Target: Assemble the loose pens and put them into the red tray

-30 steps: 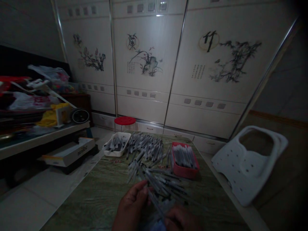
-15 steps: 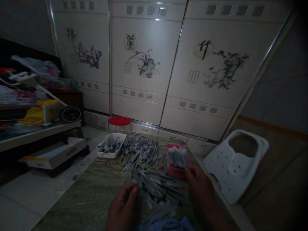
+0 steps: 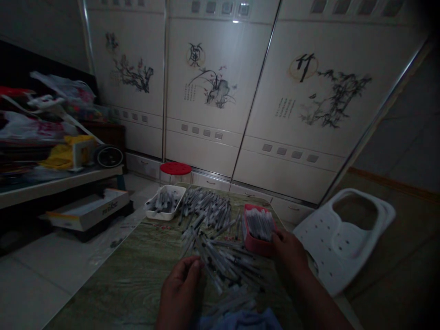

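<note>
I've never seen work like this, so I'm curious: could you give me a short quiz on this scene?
1. Which hand is nearer the red tray, left or right?
2. True or false: the white tray holds slim plastic tubes.
3. Fill the gap: the round stool behind the green wood-grain table has a ____ top.

Key: 1. Right hand. 2. True. 3. Red.

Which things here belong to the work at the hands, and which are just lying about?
Work: left hand beside a pile of clear plastic tubes; right hand at a red tray of tubes; white tray of tubes.

Lying about: blue cloth, red stool, white perforated board, cardboard box, plastic bags.
</note>
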Tool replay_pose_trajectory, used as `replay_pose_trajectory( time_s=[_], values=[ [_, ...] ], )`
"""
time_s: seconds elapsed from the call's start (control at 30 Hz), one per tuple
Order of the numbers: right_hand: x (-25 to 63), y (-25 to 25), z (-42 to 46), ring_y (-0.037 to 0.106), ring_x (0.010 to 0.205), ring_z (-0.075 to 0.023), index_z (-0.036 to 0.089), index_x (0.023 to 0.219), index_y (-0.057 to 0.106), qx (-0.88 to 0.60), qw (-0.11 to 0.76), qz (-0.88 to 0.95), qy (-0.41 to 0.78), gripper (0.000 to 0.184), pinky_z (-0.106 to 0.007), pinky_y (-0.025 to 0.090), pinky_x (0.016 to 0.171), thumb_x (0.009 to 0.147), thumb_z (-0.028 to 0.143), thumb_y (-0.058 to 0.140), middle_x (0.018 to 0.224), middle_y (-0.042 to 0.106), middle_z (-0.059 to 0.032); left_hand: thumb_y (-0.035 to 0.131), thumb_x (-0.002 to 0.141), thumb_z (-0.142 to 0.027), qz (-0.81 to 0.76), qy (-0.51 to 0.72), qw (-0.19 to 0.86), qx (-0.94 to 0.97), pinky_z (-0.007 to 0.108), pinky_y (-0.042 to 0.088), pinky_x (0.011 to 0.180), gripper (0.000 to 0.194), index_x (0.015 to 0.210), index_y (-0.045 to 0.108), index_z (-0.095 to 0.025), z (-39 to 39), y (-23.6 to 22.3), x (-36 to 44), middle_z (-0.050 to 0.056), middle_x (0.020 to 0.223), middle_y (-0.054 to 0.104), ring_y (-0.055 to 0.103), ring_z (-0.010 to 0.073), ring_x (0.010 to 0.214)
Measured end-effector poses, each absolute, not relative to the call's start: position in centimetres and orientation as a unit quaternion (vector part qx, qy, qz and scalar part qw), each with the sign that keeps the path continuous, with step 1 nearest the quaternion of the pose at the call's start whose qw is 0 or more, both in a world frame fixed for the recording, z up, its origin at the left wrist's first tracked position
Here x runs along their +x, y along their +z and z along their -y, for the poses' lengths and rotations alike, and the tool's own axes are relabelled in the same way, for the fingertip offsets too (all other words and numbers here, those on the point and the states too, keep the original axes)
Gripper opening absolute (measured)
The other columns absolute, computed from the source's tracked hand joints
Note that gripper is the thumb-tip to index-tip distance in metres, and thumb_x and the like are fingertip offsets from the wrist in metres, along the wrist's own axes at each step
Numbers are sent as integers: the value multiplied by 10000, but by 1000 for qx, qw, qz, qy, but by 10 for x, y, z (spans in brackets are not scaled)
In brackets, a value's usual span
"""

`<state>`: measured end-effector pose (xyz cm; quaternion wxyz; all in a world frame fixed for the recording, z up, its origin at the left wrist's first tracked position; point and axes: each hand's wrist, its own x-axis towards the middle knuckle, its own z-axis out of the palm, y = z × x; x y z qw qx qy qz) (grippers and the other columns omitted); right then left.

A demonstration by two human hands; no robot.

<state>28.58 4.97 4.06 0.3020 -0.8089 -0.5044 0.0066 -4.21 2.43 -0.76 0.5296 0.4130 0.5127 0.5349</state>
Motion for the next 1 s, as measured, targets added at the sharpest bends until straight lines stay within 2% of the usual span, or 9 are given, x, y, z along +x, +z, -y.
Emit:
replay_pose_trajectory(
  time_s=[0.07,0.13,0.3,0.4,0.5,0.63,0.73,0.83,1.0],
  values=[
    [280,38,-39,700,1001,-292,185,1118,776,-806,332,490,5,443,-341,453,773,968,438,445,1121,770,-130,761,784,-671,-510,542,532,404,372,544,853,537,1031,774,-194,-24,-8,-42,101,988,809,726,291,954],
    [270,34,-26,709,989,-292,183,1140,757,-800,354,484,16,464,-340,473,775,970,477,441,1091,776,-120,766,791,-654,-505,548,540,391,359,551,826,537,1059,762,-190,-23,-9,-41,100,988,806,727,276,934],
    [226,25,6,722,848,-242,227,928,745,-759,359,536,91,371,-300,481,712,982,449,453,900,777,-54,767,818,-590,-503,562,552,356,331,558,759,521,1142,714,-185,-25,-11,-39,86,977,788,721,237,865],
    [195,23,16,709,836,-221,243,856,723,-722,329,594,128,246,-288,452,719,949,357,526,877,760,-26,763,841,-535,-499,582,555,323,321,557,751,502,1196,674,-191,-25,-11,-39,83,1015,777,716,213,850],
    [165,26,18,684,805,-209,226,834,691,-701,211,667,139,185,-297,392,713,932,248,536,865,734,-30,778,838,-485,-485,614,559,275,312,555,747,503,1230,641,-201,-25,-9,-39,80,1030,767,707,190,827],
    [132,34,16,695,836,-220,217,840,708,-712,134,675,138,138,-304,334,693,904,194,587,907,767,-54,746,877,-437,-478,624,567,248,298,548,776,454,1247,618,-206,-26,-10,-39,81,1053,759,705,170,843],
    [125,35,12,701,810,-224,216,823,717,-720,115,668,146,138,-309,306,666,900,203,603,886,779,-60,727,894,-445,-477,622,572,242,296,544,786,430,1240,617,-215,-27,-13,-40,85,1099,753,702,166,864],
    [138,33,8,701,850,-223,220,850,712,-725,121,663,144,184,-302,315,678,939,203,552,912,778,-55,757,864,-475,-467,631,576,229,294,537,757,489,1249,616,-209,-27,-16,-40,94,1116,753,687,154,817],
    [171,30,3,676,808,-202,219,839,677,-744,118,644,130,192,-290,326,678,947,198,519,882,751,-32,809,801,-527,-462,624,580,247,294,535,730,566,1230,637,-200,-25,-13,-40,77,1028,765,693,164,781]
  ],
)
